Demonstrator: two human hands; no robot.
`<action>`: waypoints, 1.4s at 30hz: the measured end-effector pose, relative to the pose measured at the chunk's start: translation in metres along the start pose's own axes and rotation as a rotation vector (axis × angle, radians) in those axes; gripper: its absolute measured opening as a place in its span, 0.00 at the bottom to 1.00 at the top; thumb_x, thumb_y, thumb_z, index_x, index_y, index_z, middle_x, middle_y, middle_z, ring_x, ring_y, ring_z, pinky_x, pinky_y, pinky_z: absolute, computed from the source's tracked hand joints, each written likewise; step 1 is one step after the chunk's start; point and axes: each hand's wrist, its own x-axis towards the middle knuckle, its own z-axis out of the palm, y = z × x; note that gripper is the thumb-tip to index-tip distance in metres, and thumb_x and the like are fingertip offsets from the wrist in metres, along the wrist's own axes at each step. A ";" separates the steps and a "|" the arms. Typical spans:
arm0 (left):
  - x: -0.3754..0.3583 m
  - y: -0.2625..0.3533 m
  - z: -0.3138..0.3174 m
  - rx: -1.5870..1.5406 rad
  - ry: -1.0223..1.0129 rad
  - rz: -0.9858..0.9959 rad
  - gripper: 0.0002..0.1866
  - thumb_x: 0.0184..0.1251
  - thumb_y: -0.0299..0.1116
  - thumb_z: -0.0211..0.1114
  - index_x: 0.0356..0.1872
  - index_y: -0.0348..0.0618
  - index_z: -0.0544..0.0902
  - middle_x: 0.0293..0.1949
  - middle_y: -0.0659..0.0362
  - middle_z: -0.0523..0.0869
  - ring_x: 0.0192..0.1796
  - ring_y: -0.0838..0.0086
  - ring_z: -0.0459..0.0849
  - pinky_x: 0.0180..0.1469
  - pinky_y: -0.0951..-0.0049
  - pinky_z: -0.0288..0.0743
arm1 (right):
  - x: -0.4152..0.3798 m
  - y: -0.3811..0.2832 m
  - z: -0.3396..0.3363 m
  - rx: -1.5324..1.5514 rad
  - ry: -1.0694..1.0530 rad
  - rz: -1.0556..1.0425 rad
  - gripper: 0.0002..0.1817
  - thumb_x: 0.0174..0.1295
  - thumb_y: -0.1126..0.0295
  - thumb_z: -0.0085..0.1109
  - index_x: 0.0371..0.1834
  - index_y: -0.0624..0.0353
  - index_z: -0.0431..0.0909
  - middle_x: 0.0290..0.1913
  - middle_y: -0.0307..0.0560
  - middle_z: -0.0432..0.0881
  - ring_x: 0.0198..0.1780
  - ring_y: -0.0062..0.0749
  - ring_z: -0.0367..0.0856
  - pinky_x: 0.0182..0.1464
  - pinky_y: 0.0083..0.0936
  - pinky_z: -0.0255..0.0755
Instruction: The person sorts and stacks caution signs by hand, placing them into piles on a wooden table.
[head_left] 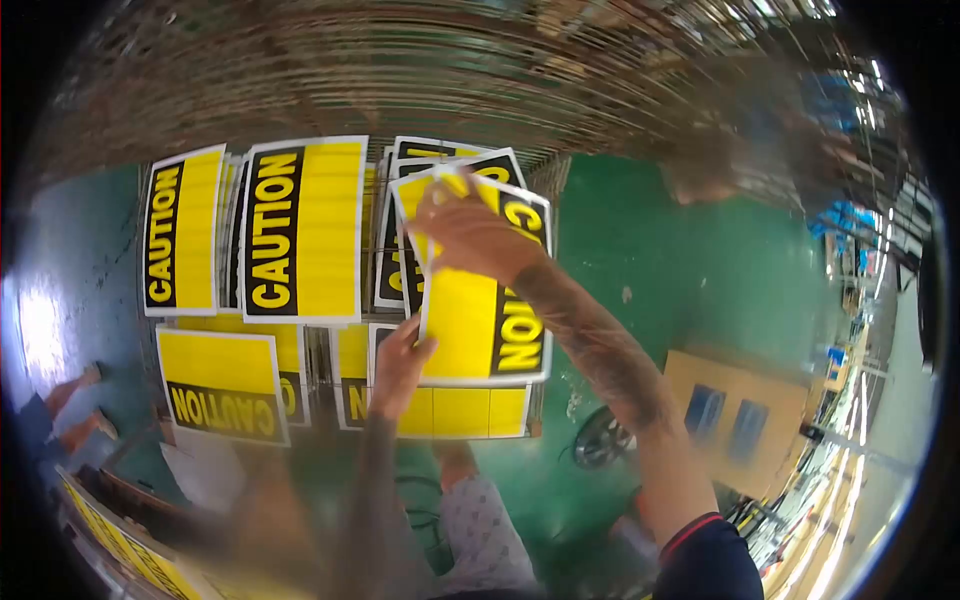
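Observation:
A yellow and black caution sign [465,320] with a white border is tilted above other signs in front of me. My left hand [400,365] grips its lower left edge, thumb on the printed face. Across its upper left part reaches my right hand [465,235], fingers curled at the corner and a little blurred. Beneath it, more caution signs [425,148] lie fanned and partly hidden. To the left are another stack of caution signs [330,230] and a further one [195,230]. Nearer me lie a caution sign [220,375] and a partly covered sign [480,410].
A wire rack [330,60] runs along the far side. On the green floor [640,260] to the right are a cardboard box [740,420] and a round fan-like object [600,440]. More yellow signs [130,545] stand at lower left. Another person's legs [80,410] show at far left.

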 end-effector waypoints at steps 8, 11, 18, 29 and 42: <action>0.064 -0.078 0.028 0.588 0.618 0.345 0.35 0.65 0.30 0.74 0.74 0.38 0.74 0.64 0.41 0.80 0.71 0.46 0.75 0.76 0.55 0.70 | -0.131 0.099 0.108 -0.062 0.242 0.877 0.49 0.61 0.47 0.78 0.80 0.60 0.67 0.65 0.54 0.85 0.70 0.56 0.76 0.70 0.50 0.70; 0.079 -0.084 0.036 0.734 0.663 0.203 0.36 0.66 0.36 0.73 0.75 0.40 0.72 0.57 0.43 0.85 0.69 0.47 0.76 0.70 0.49 0.72 | -0.123 0.084 0.105 -0.077 0.123 1.011 0.51 0.60 0.45 0.79 0.79 0.63 0.68 0.62 0.58 0.86 0.68 0.58 0.78 0.68 0.52 0.72; 0.041 -0.108 0.064 0.459 0.760 0.236 0.31 0.71 0.25 0.61 0.76 0.37 0.71 0.68 0.37 0.79 0.71 0.41 0.76 0.76 0.51 0.69 | -0.112 0.042 0.049 0.857 0.403 0.884 0.21 0.73 0.70 0.69 0.64 0.69 0.80 0.52 0.45 0.88 0.49 0.27 0.84 0.52 0.30 0.79; -0.104 -0.096 0.058 -0.508 0.529 -0.130 0.33 0.76 0.32 0.71 0.78 0.36 0.70 0.68 0.48 0.82 0.68 0.65 0.83 0.71 0.65 0.76 | 0.162 -0.085 -0.024 0.355 -0.675 -0.217 0.34 0.54 0.61 0.76 0.67 0.53 0.83 0.54 0.57 0.91 0.54 0.55 0.90 0.59 0.42 0.82; -0.090 0.114 -0.356 0.336 1.157 0.354 0.11 0.79 0.33 0.67 0.55 0.40 0.87 0.48 0.54 0.93 0.45 0.67 0.89 0.53 0.65 0.82 | 0.342 -0.135 0.139 -0.271 -0.680 -0.861 0.56 0.45 0.68 0.83 0.83 0.43 0.65 0.37 0.46 0.89 0.48 0.46 0.88 0.52 0.45 0.74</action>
